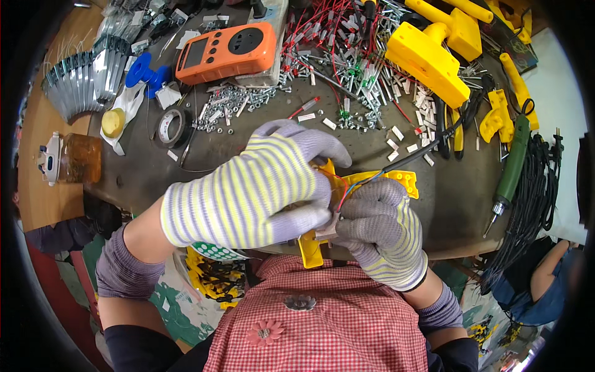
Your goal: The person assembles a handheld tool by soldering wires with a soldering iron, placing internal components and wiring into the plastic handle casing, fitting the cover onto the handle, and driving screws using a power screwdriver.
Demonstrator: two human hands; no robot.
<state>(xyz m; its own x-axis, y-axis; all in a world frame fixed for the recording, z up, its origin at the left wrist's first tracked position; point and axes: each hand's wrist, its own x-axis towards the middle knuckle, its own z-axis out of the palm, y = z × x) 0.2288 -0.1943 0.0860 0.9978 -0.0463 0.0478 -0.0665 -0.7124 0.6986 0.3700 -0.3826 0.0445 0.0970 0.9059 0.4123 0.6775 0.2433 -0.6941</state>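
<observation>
Both my hands wear striped knit gloves and meet at the table's near edge. Between them is a yellow plastic tool housing [406, 181], its handle end [311, 251] pointing toward me. My left hand [273, 186] is closed around the housing's left part, its fingers curled over it. With pinched fingers, my right hand [381, 226] grips a small pale block [327, 230] beside the housing. Thin red and blue wires [344, 192] run between my hands, coming from a black cable [414, 155] that crosses to the upper right. My gloves hide much of the housing's inside.
An orange meter [226, 53], black tape roll [171, 127] and blue spool [147, 74] lie on the left. Loose screws, nuts and red-wired parts [334, 49] pile up behind. Yellow housings [427, 62] and a green electric screwdriver [513, 164] lie right. A person's arm [548, 276] shows far right.
</observation>
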